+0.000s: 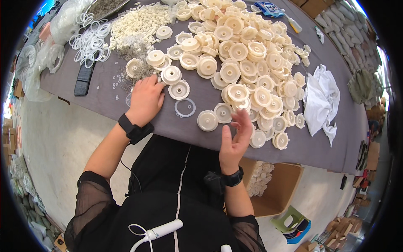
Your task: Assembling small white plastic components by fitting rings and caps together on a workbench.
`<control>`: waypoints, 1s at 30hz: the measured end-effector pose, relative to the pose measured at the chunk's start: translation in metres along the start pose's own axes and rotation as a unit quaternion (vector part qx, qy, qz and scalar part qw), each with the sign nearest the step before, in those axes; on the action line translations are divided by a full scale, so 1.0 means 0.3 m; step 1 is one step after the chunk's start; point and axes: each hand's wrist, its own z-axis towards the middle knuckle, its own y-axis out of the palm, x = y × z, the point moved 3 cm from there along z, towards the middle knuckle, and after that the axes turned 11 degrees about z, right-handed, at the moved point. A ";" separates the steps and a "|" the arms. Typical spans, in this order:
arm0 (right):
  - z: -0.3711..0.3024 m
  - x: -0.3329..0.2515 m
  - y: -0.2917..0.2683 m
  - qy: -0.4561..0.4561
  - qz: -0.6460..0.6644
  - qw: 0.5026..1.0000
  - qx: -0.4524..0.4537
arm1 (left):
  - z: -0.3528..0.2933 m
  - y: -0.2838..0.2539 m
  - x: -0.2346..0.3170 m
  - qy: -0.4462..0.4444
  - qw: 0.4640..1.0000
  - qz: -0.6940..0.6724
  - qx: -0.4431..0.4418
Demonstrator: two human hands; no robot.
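My left hand [145, 100] rests palm down on the table, its bent fingers drawn together at the edge of a heap of small metal springs [142, 52]. Whatever lies under those fingertips is hidden. Just right of them sit two round cream plastic caps, an upper cap [171, 74] and a lower cap [179, 90]. A thin clear ring [185, 108] lies below these. My right hand [237, 140] is raised by the near edge of the big pile of cream caps [247, 54], fingers apart and slightly blurred, holding nothing. Two loose caps, one a smooth disc [207, 121], lie left of it.
White rings [90, 40], a black phone-like object [84, 79] and small cream pieces [140, 23] occupy the left side. A white cloth [322, 101] and a yellow-handled tool [295, 25] lie right. Below the table stands a cardboard box [283, 189] with more caps.
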 end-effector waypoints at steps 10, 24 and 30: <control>-0.045 -0.012 0.085 0.025 0.021 0.994 -0.103 | 0.025 0.031 -0.050 -0.035 0.999 -0.031 0.023; 0.004 0.023 0.384 -0.058 -0.216 0.928 -0.298 | -0.165 -0.056 -0.124 -0.240 0.860 -0.449 0.035; 0.034 0.114 0.503 -0.071 -0.315 0.892 -0.315 | -0.196 -0.055 -0.106 -0.238 0.871 -0.430 0.006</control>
